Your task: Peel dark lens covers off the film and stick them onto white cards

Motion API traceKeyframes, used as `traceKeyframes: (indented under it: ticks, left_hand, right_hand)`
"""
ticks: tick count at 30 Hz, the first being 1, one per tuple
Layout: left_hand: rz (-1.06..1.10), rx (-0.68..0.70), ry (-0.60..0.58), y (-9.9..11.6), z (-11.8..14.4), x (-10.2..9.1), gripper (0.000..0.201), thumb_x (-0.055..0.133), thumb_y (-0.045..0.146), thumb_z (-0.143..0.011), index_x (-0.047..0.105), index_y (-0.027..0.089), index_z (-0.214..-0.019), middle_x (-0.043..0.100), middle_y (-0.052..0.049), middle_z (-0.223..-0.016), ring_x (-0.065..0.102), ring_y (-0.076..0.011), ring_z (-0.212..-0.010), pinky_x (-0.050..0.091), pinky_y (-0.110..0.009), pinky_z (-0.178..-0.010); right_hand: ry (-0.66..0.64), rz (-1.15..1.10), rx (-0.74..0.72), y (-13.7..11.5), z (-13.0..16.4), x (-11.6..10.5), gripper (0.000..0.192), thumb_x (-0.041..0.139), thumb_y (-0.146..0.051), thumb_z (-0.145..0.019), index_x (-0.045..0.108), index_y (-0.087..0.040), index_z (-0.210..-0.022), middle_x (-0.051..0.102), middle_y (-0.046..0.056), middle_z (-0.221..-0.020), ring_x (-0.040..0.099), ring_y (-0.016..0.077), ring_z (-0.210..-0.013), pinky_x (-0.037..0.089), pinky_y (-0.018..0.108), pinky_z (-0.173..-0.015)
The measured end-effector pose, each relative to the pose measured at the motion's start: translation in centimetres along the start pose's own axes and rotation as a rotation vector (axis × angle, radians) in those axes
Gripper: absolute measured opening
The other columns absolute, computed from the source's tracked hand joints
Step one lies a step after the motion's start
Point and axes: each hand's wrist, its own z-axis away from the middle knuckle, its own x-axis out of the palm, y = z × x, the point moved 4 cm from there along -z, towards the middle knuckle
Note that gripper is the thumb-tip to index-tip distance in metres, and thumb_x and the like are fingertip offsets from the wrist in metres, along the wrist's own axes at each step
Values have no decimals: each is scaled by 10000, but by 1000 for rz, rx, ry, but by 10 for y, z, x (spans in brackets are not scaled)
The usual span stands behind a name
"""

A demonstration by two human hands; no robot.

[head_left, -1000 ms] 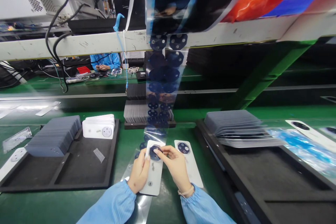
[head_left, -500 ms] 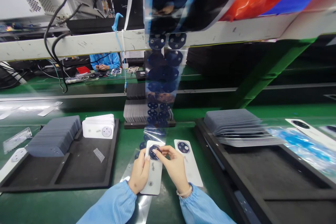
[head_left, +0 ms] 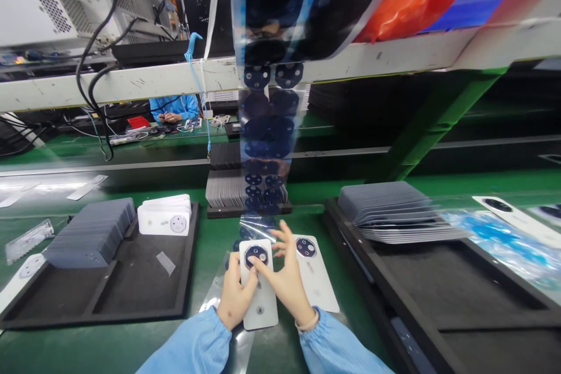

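Fingers of the right hand (head_left: 289, 286) have fanned out since half a second ago, when they were bunched over the glossy dark-blue round disc (head_left: 258, 251); now its thumb alone rests on that disc. Left hand (head_left: 234, 292) grasps the near side edge of a white, round-cornered flat panel (head_left: 265, 297), which lies between both hands with the disc at its far end. Just right of the right hand's fingers lies a similar white panel with a dark disc (head_left: 321, 280). Beyond both hands hangs a clear film strip carrying dark discs (head_left: 272, 128); well left of the left hand sits a black two-compartment tray (head_left: 146, 289).
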Motion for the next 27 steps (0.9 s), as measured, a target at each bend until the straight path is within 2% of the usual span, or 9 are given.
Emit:
traceKeyframes:
  ticks: [3,5,9,12,14,16,18,21,27]
  left_hand:
    - [24,-19,-42,2,-1,3,193,643,353,-845,523,221,-919,648,0,-836,623,-188,-773,481,-296,-722]
    - [49,-50,-54,0,-1,3,203,665,349,-837,528,217,-908,626,7,-820,605,-178,-752,476,-287,-698]
    - [127,-108,-62,-4,0,3,258,680,413,-845,529,210,-899,613,8,-811,580,-156,-709,465,-262,-643]
    - [201,-140,-53,-5,-1,3,336,670,509,-848,518,212,-885,607,15,-766,571,-141,-651,455,-245,-590]
    - [250,-160,-42,-4,-3,3,382,645,570,-851,509,216,-888,607,22,-735,569,-138,-618,450,-238,-560]
    - [286,-176,-19,-4,-5,1,405,617,605,-856,497,220,-885,602,31,-720,565,-132,-602,449,-233,-550]
    - [307,-188,4,-6,-8,-1,403,602,610,-862,482,226,-883,594,39,-728,567,-127,-611,453,-229,-558]
    - [322,-197,-25,-8,-10,-1,390,640,576,-848,470,230,-907,602,35,-756,587,-134,-635,469,-236,-576]
    - [294,-180,-226,-6,-4,10,438,760,397,-787,474,217,-1065,692,-48,-927,658,-203,-792,514,-301,-686]
  right_hand:
    - [-147,-86,81,6,1,7,430,765,-430,-774,598,-220,-1110,671,43,-968,629,228,-840,493,350,-778]
    - [-140,-104,100,9,1,7,337,708,-504,-823,603,-214,-957,652,18,-825,615,212,-750,478,324,-691]
    - [-167,-186,121,9,-1,6,383,619,-589,-875,608,-211,-936,640,8,-784,598,194,-724,466,305,-669]
    - [-244,-275,146,6,-3,6,412,610,-615,-872,629,-217,-979,676,24,-874,636,201,-789,499,318,-741]
    - [-308,-338,177,5,-2,8,454,609,-610,-874,603,-240,-1136,700,30,-940,668,211,-827,520,339,-779]
    - [-379,-394,215,3,1,11,575,646,-579,-860,490,-273,-1321,717,30,-958,691,220,-818,540,359,-756]
    - [-433,-437,243,3,3,15,705,711,-542,-820,400,-286,-1398,728,36,-974,704,229,-817,553,367,-731]
    - [-420,-462,259,4,3,17,750,789,-481,-760,407,-282,-1374,729,40,-1021,705,225,-869,552,361,-769]
    - [-224,-427,281,15,-5,10,515,849,-404,-701,552,-239,-1088,728,-2,-853,673,170,-763,517,279,-715]
